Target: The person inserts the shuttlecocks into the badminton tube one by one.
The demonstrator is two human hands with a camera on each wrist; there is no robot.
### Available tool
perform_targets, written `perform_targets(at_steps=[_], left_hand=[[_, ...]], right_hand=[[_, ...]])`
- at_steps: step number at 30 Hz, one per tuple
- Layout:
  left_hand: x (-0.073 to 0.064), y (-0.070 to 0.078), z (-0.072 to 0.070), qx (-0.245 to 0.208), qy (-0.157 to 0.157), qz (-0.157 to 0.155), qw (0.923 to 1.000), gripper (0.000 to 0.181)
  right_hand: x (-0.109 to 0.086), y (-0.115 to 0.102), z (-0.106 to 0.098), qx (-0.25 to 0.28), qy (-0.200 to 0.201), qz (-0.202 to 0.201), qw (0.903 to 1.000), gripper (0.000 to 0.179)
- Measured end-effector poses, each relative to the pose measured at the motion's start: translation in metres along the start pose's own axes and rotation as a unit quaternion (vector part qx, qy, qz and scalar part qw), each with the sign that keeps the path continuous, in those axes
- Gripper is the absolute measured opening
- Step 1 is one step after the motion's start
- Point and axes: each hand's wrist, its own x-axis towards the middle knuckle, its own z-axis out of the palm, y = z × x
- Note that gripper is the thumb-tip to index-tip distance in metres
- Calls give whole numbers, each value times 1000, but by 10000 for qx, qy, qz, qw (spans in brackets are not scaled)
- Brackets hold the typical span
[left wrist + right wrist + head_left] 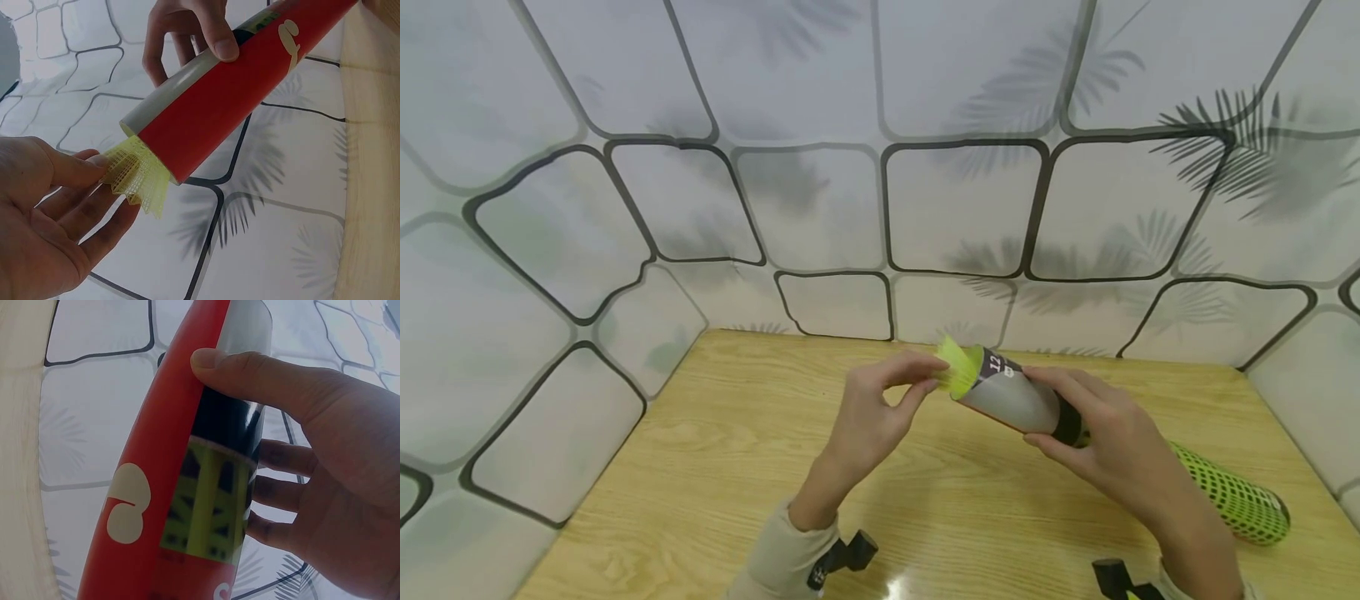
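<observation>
A long cylindrical shuttlecock tube point(1011, 398) slants across the middle of the head view, its mouth tipped up toward the left. One side is red point(206, 106); the other shows grey, a black band and a green patterned part point(206, 500). My right hand point(1112, 433) grips it around the black band, thumb on one side and fingers on the other. From the mouth sticks the yellow mesh skirt of a shuttlecock point(137, 172); its head is hidden inside. My left hand point(876, 408) pinches the skirt's edge between thumb and fingers.
Beneath the hands lies a light wood-grain table point(722, 467). White panels with grey cobble outlines and leaf prints form a wall point(820, 208) behind it and at both sides. The tube's green dotted far end point(1240, 500) reaches toward the right, past my right wrist.
</observation>
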Motion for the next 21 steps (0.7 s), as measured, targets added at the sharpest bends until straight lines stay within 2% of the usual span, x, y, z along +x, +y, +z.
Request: perform_targets(at_steps=[11, 21], left_hand=[[-1, 0, 12, 49, -355, -149, 9992, 24], [-2, 0, 15, 52, -246, -231, 9994, 22]], right_hand=[[3, -2, 2, 22, 62, -141, 9999, 80], [2, -2, 3, 0, -9, -97, 10000, 79]])
